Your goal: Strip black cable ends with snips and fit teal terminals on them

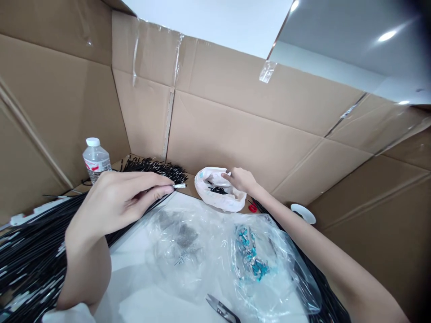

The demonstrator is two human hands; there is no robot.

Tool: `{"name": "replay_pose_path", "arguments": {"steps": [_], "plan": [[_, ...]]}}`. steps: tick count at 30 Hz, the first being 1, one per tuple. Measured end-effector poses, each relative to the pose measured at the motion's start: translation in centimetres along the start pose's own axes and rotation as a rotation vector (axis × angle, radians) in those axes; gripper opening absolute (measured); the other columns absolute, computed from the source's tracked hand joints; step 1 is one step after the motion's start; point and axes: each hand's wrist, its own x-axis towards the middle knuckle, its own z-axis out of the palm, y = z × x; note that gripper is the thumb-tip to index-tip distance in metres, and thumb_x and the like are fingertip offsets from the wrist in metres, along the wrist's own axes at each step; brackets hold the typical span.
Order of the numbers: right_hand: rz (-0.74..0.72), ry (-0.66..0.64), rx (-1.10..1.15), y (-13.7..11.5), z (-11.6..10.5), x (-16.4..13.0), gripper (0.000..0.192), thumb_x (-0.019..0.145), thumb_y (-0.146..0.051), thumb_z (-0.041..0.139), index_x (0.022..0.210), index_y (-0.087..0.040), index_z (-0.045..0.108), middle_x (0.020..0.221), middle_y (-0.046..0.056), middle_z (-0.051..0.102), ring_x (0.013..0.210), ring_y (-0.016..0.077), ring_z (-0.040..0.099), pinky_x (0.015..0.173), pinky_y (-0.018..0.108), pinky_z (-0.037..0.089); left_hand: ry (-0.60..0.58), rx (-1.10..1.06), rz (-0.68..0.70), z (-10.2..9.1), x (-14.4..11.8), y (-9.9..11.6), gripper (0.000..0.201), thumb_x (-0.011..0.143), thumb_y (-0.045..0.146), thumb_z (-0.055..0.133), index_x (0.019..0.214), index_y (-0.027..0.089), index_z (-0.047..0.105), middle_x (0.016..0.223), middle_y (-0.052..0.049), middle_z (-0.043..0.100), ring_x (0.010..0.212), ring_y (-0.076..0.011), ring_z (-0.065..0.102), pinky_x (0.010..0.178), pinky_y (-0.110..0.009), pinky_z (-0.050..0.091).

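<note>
My left hand [124,197] is closed in a pinch, thumb against forefinger, on a thin piece with a whitish, silvery tip [179,185]. The rest of that piece is hidden by my fingers. My right hand [240,178] is over the far right rim of a round container lined with a white bag [220,204]. Its thumb stands a little apart from the fingers, and I see nothing held there. Small black pieces [218,190] lie inside the container.
Long black cables [30,251] are bundled at left, their ends [155,168] behind my left hand. Clear bags hold small grey pieces [186,235] and teal pieces [257,267]. Thread snips [222,308] lie in front. A water bottle [96,157] and cardboard walls [242,130] stand around.
</note>
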Motion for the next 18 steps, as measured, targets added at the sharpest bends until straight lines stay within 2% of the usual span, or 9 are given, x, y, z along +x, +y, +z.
{"name": "replay_pose_path", "arguments": {"steps": [1,3,5,7,10,14,16,18], "plan": [[-0.041,0.016,0.06,-0.7,-0.4,-1.1,0.042,0.104,-0.046,0.048,0.119,-0.015,0.071,0.111,0.018,0.077,0.102,0.0274,0.072,0.082,0.032,0.051,0.007,-0.001,-0.015,0.3,0.1,0.0,0.011,0.098,0.031,0.065,0.106,0.029,0.073,0.088,0.006,0.079,0.067,-0.0129,0.072,0.064,-0.023,0.049],[-0.168,0.007,0.235,-2.6,-1.0,-3.7,0.045,0.106,-0.053,0.041,0.116,-0.02,0.07,0.102,0.008,0.077,0.083,0.0172,0.072,0.074,0.026,0.053,0.0,-0.007,-0.024,1.3,0.6,0.0,0.016,0.099,0.035,0.065,0.112,0.029,0.072,0.09,0.004,0.08,0.068,-0.0139,0.072,0.063,-0.024,0.049],[-0.348,-0.11,0.76,-4.9,-1.4,-6.3,0.055,0.102,-0.063,0.042,0.101,-0.015,0.069,0.084,0.007,0.074,0.064,0.0143,0.066,0.06,0.025,0.052,-0.067,-0.019,-0.012,2.3,1.1,0.1,0.025,0.101,0.04,0.06,0.122,0.03,0.069,0.093,0.003,0.08,0.071,-0.0153,0.074,0.063,-0.024,0.05],[-0.397,-0.221,1.022,-6.9,-1.5,-8.2,0.055,0.099,-0.067,0.044,0.095,-0.016,0.066,0.079,0.004,0.07,0.058,0.011,0.062,0.057,0.023,0.05,-0.186,-0.032,0.01,3.3,1.7,0.4,0.031,0.104,0.042,0.053,0.132,0.031,0.063,0.09,0.004,0.08,0.071,-0.0155,0.075,0.062,-0.024,0.049],[-0.369,-0.304,1.226,-8.6,-1.3,-9.6,0.052,0.1,-0.065,0.045,0.096,-0.017,0.063,0.075,0.003,0.069,0.054,0.0096,0.06,0.054,0.022,0.048,-0.325,-0.048,0.01,4.4,2.1,1.0,0.034,0.107,0.04,0.046,0.138,0.031,0.055,0.091,0.006,0.08,0.072,-0.0145,0.076,0.061,-0.022,0.047],[-0.203,-0.475,1.487,-8.8,-0.5,-9.8,0.058,0.098,-0.072,0.037,0.096,-0.018,0.06,0.067,0.003,0.068,0.05,0.0122,0.059,0.054,0.025,0.052,-0.375,-0.054,-0.033,4.8,2.0,1.7,0.03,0.107,0.041,0.047,0.134,0.029,0.054,0.094,0.007,0.08,0.074,-0.0151,0.076,0.062,-0.023,0.045],[-0.198,-0.521,1.572,-8.6,-0.1,-9.9,0.057,0.094,-0.073,0.046,0.093,-0.018,0.061,0.065,0.002,0.066,0.052,0.0128,0.059,0.054,0.026,0.053,-0.423,-0.093,-0.048,4.9,1.9,1.9,0.025,0.106,0.041,0.048,0.127,0.029,0.056,0.093,0.008,0.08,0.075,-0.0151,0.076,0.063,-0.023,0.044],[-0.235,-0.542,1.643,-8.4,0.1,-10.2,0.051,0.087,-0.068,0.064,0.087,-0.017,0.062,0.064,-0.001,0.063,0.053,0.0113,0.057,0.052,0.024,0.053,-0.469,-0.153,-0.074,4.9,1.9,2.0,0.019,0.106,0.039,0.049,0.119,0.028,0.058,0.093,0.008,0.08,0.078,-0.0143,0.076,0.065,-0.022,0.045]]}}
